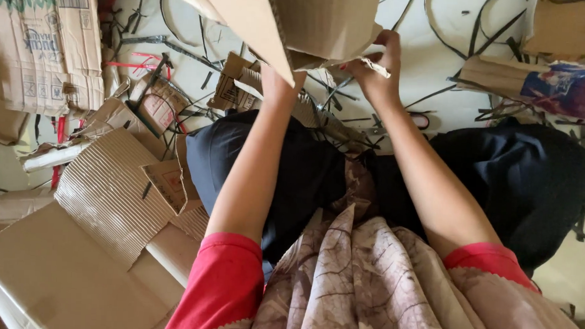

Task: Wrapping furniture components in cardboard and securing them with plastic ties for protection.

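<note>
I hold a large brown cardboard piece [312, 17] up in front of me. My left hand [282, 78] reaches under its lower edge and is mostly hidden behind the board, so only the wrist shows. My right hand [376, 66] grips the board's right edge, fingers curled around it, with a pale strip of tape or paper [375, 67] pinched there. Both forearms stretch out from red sleeves over my dark-trousered knees [509, 174] and a patterned cloth [359, 286].
Flattened cardboard boxes [45, 42] pile at the left, with a corrugated sheet [104, 192] and a big flat box [57, 273] near my left knee. Black plastic straps [456, 33] litter the pale floor. A cardboard roll with a coloured wrapper [559, 87] lies at the right.
</note>
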